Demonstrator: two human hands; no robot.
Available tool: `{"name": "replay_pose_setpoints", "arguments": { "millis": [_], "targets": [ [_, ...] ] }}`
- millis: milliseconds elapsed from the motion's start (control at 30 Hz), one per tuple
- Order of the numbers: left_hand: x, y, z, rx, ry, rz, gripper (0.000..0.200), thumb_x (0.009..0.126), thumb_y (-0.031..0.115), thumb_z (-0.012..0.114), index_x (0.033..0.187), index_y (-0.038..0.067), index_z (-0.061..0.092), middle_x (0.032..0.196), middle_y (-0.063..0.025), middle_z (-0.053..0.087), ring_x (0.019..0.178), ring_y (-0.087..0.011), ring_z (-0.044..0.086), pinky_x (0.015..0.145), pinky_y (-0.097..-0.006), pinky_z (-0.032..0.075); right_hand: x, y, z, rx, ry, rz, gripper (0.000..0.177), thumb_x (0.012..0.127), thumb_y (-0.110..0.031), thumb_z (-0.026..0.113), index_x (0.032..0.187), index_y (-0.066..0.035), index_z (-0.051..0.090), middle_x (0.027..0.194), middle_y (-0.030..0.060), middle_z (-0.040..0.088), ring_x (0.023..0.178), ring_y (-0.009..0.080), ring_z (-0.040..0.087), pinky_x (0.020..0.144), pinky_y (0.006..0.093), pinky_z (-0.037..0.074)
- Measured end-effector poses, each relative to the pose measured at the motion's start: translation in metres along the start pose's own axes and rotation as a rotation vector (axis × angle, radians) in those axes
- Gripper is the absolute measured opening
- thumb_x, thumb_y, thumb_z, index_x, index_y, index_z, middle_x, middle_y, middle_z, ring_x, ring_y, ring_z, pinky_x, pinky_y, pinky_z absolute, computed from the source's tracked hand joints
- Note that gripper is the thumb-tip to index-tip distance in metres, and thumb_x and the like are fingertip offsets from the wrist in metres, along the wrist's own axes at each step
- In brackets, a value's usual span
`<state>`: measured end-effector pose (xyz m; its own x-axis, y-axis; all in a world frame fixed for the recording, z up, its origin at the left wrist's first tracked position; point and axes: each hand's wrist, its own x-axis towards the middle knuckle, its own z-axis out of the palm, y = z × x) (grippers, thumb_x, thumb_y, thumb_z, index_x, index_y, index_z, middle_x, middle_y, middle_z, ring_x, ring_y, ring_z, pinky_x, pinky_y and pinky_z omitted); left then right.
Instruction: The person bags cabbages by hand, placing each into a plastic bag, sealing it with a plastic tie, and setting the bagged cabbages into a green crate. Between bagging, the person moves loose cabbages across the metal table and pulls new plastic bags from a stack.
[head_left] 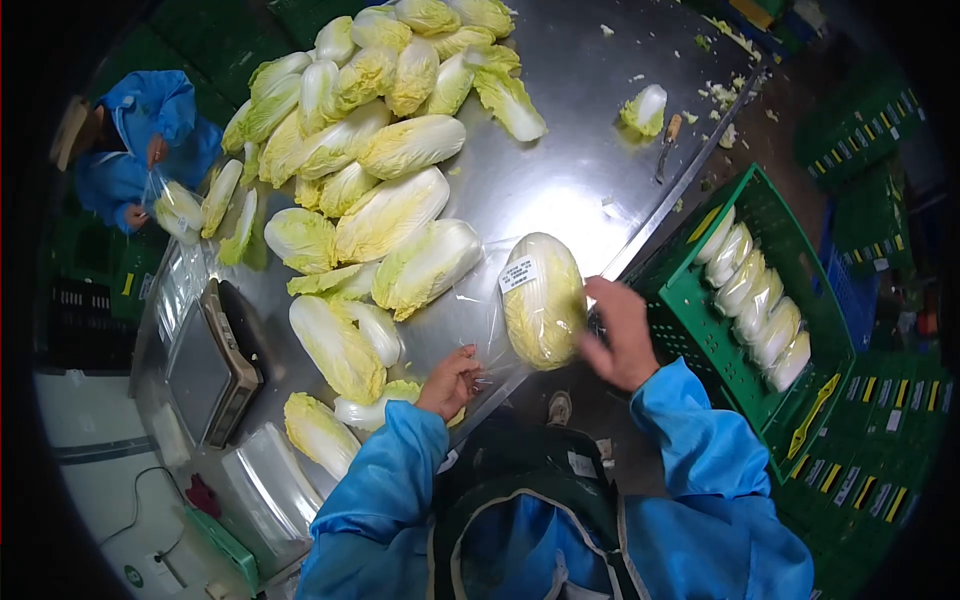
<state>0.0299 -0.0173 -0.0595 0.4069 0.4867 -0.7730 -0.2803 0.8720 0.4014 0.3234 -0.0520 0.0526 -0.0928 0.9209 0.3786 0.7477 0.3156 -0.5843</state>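
The steel desk lay before me, its far half covered by a heap of bare cabbages. To my right stood a green crate with a row of wrapped cabbages inside. A scale sat at the desk's left edge, and beyond it a co-worker in blue held a bag. At the near edge of the desk, between my hands, lay the bagged cabbage, a white label on top. My right hand rested against its side, fingers loosely spread. My left hand had its fingers pinching the clear bag's loose edge.
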Motion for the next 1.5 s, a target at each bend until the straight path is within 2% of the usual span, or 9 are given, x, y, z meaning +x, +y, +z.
{"name": "replay_pose_setpoints", "arguments": {
  "millis": [100,367,667,933,1200,1333,1400,1467,1500],
  "targets": [
    [-0.007,0.014,0.011,-0.040,-0.069,-0.124,0.020,0.080,0.013,0.061,0.099,0.008,0.056,0.090,-0.0041,0.062,0.084,-0.0203,0.060,0.078,-0.0385,0.047,-0.010,-0.015,0.025,-0.073,-0.541,-0.053,0.092,0.064,-0.027,0.077,0.140,-0.012,0.028,0.145,0.0084,0.028,0.136,0.0308,0.022,0.109,0.0504,0.020],
    [0.000,0.025,0.024,0.192,0.037,0.074,0.014,0.088,0.019,0.059,0.093,0.007,0.055,0.086,-0.0059,0.062,0.079,-0.0186,0.060,0.069,-0.0364,0.051,-0.014,-0.009,0.038,-0.245,-0.556,-0.038,0.086,0.065,-0.022,0.076,0.139,-0.017,0.031,0.144,0.0058,0.031,0.134,0.0266,0.027,0.109,0.0493,0.021],
    [0.003,0.014,0.022,-0.085,0.022,0.143,0.009,0.088,0.014,0.056,0.082,0.009,0.052,0.075,-0.0021,0.056,0.070,-0.0121,0.053,0.060,-0.0249,0.042,-0.020,-0.006,0.045,-0.313,-0.415,-0.033,0.080,0.066,-0.023,0.075,0.135,-0.011,0.036,0.140,0.0118,0.036,0.132,0.0311,0.031,0.107,0.0511,0.023],
    [-0.054,0.070,0.176,0.005,-0.292,0.376,0.004,0.089,0.009,0.053,0.087,0.008,0.050,0.074,-0.0016,0.054,0.067,-0.0097,0.054,0.058,-0.0220,0.045,0.004,-0.062,0.038,0.031,0.079,0.327,0.093,0.065,-0.035,0.077,0.140,-0.008,0.028,0.136,0.0178,0.038,0.130,0.0387,0.030,0.108,0.0530,0.018],
    [-0.087,0.081,0.170,0.593,-0.439,0.479,0.007,0.092,0.012,0.049,0.092,0.005,0.049,0.081,-0.0093,0.059,0.063,-0.0138,0.057,0.056,-0.0240,0.046,-0.017,-0.054,-0.011,0.874,-0.170,0.687,0.034,0.091,-0.021,0.049,0.120,-0.003,0.055,0.108,0.0117,0.063,0.096,0.0188,0.059,0.086,0.0295,0.045],
    [-0.076,0.102,0.143,1.072,-0.494,1.092,0.065,0.077,0.039,0.067,0.125,0.000,0.043,0.123,-0.0160,0.050,0.107,-0.0262,0.055,0.086,-0.0379,0.046,-0.051,-0.055,-0.032,0.954,-0.176,0.610,0.034,0.095,-0.024,0.044,0.113,-0.002,0.061,0.106,0.0101,0.064,0.095,0.0158,0.058,0.090,0.0292,0.042],
    [-0.068,0.097,0.121,1.089,-0.519,0.767,0.089,0.069,0.048,0.070,0.135,0.001,0.034,0.137,-0.0144,0.037,0.124,-0.0268,0.041,0.097,-0.0400,0.038,-0.066,-0.063,-0.046,1.057,-0.179,0.594,0.038,0.096,-0.030,0.041,0.109,-0.002,0.064,0.106,0.0097,0.065,0.098,0.0168,0.057,0.092,0.0300,0.041],
    [-0.071,0.078,0.120,0.802,-0.974,-0.085,0.075,0.077,0.037,0.067,0.135,0.001,0.036,0.132,-0.0124,0.045,0.120,-0.0233,0.046,0.095,-0.0360,0.040,-0.070,-0.079,-0.072,1.316,-0.283,0.731,0.042,0.097,-0.034,0.040,0.109,-0.002,0.064,0.106,0.0106,0.064,0.098,0.0178,0.056,0.092,0.0302,0.041],
    [-0.074,0.069,0.121,0.934,-0.991,-0.163,0.060,0.081,0.029,0.064,0.130,0.001,0.043,0.125,-0.0109,0.051,0.114,-0.0206,0.050,0.093,-0.0332,0.041,-0.071,-0.086,-0.088,1.129,-0.340,0.779,0.044,0.097,-0.036,0.039,0.109,-0.001,0.064,0.106,0.0108,0.064,0.096,0.0173,0.056,0.091,0.0301,0.041]
  ]
}}
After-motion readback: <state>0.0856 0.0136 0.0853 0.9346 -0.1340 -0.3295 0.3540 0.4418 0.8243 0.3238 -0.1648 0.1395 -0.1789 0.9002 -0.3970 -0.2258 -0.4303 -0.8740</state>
